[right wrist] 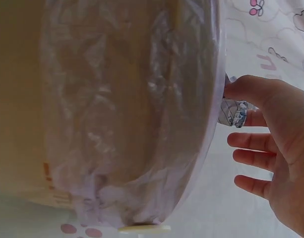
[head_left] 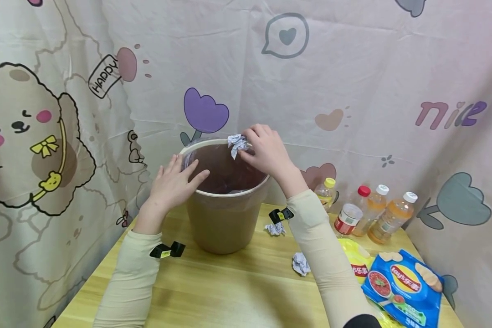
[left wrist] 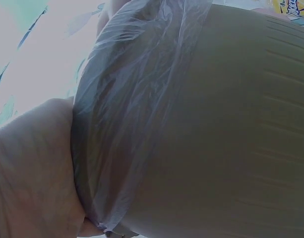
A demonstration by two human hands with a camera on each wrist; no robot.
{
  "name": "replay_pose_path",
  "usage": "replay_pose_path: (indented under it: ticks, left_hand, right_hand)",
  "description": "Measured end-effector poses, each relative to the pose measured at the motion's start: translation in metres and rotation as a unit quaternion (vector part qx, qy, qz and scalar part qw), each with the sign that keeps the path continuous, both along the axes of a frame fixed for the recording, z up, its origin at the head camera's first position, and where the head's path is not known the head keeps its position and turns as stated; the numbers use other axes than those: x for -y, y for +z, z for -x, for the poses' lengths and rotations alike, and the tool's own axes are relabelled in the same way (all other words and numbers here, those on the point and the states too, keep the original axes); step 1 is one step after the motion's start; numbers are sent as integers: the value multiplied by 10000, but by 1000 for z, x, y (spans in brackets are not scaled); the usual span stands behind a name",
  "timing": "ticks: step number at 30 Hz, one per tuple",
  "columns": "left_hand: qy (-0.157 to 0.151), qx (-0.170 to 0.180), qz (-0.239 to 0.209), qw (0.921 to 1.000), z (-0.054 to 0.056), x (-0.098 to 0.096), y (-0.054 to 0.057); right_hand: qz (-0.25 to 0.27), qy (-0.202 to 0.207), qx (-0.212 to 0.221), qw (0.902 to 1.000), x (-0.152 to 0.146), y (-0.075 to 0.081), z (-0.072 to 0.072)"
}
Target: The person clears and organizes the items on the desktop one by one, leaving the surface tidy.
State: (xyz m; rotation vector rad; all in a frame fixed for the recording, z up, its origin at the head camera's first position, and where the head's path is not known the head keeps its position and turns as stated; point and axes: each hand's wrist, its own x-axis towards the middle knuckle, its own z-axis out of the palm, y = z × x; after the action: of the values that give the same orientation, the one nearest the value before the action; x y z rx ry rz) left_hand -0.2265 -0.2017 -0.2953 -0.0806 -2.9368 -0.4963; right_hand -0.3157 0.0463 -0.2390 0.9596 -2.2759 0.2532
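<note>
A brown trash bin (head_left: 225, 223) with a pale rim stands on the wooden table, and a clear plastic liner (left wrist: 137, 99) folds over its edge. My left hand (head_left: 174, 180) rests on the left side of the rim, its fingers spread and extended over the opening. Above the far right of the opening, my right hand (head_left: 266, 148) pinches a crumpled paper ball (head_left: 237, 144) between thumb and fingertips. In the right wrist view this paper ball (right wrist: 233, 113) shows beside the rim, with the other fingers held apart from it. The bottom of the bin is mostly in shadow.
Two more crumpled paper balls, a farther one (head_left: 275, 229) and a nearer one (head_left: 300, 264), lie right of the bin. Several bottles (head_left: 393, 216) stand at the back right. A blue chip bag (head_left: 406, 287) overlaps a yellow one (head_left: 356, 257). A printed curtain (head_left: 352, 68) hangs behind.
</note>
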Motion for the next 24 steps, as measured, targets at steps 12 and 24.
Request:
replay_pose_path:
  ticks: [12, 24]
  left_hand:
    - [9, 1, 68, 10000, 0, 0, 0]
    - [9, 22, 48, 10000, 1, -1, 0]
  right_hand:
    - [-474, -96, 222, 9986, 14, 8, 7]
    - [-884, -126, 388, 9953, 23, 3, 12]
